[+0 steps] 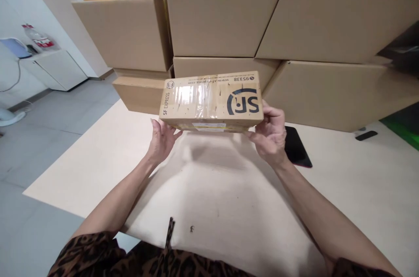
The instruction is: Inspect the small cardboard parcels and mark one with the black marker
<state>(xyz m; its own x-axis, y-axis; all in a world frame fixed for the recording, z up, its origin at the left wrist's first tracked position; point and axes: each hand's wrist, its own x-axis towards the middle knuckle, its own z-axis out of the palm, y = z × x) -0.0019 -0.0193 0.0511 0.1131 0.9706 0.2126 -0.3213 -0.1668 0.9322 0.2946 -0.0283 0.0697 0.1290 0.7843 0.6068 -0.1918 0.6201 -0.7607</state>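
Between my two hands a taped cardboard box [211, 98] is held up above the pale table, its printed lettering upside down to me. Clear tape runs over its top, and a white label shows on the side facing me. My left hand [163, 139] grips the box's lower left corner, with part of the fingers hidden beneath it. Around the lower right end my right hand [271, 133] is closed, thumb below and fingers on the end face. The box's underside is out of sight.
Large cardboard boxes [225, 11] are stacked behind, with smaller cartons [140, 94] at left. A black tablet-like slab [297, 147] lies right of my right hand on the table [209, 207]. Farther right is a small dark object [366, 135]. A bottle [39, 39] stands on a white cabinet.
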